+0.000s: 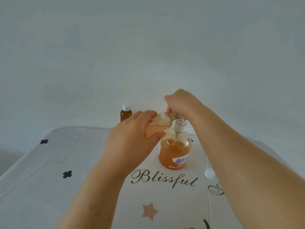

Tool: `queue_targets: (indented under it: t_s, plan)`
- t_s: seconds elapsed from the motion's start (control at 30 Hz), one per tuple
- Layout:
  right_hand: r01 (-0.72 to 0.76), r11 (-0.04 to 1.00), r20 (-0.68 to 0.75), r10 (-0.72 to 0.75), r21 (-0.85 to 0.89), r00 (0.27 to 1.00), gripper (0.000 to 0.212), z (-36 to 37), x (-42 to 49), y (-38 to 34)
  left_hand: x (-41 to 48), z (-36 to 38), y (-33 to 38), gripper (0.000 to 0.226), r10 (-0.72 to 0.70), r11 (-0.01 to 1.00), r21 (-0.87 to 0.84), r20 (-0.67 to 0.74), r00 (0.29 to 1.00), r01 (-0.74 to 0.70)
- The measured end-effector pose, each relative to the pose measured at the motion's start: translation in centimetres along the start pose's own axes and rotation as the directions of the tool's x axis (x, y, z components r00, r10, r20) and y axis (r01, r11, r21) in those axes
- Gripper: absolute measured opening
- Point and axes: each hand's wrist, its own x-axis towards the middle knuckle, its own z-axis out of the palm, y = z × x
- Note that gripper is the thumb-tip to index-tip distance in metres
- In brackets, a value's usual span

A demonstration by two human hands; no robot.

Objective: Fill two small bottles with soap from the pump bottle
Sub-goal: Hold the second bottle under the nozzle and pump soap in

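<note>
Printed cloth (82, 162) lies below, where the left hand (132, 138) grips a small bottle (158, 123) tipped sideways, neck against the pump head (181, 119) of the pump bottle (175, 151); the right hand (179, 103) curls over that head. A hard press could knock the neck away, dripping soap on the cloth.

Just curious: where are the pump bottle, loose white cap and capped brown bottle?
pump bottle (175, 151): head view, lower body
loose white cap (209, 173): head view, middle
capped brown bottle (126, 115): head view, body
</note>
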Motion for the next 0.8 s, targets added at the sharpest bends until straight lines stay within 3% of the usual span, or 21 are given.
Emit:
queue_targets:
  t_s: [0.8]
  plan:
    - [0.042, 0.999, -0.061, -0.041, 0.013, 0.997, 0.031, 1.5, 0.7, 1.2, 0.0, 0.5, -0.5, 0.04, -0.022, 1.0, -0.001, 0.052, 0.998, 0.022]
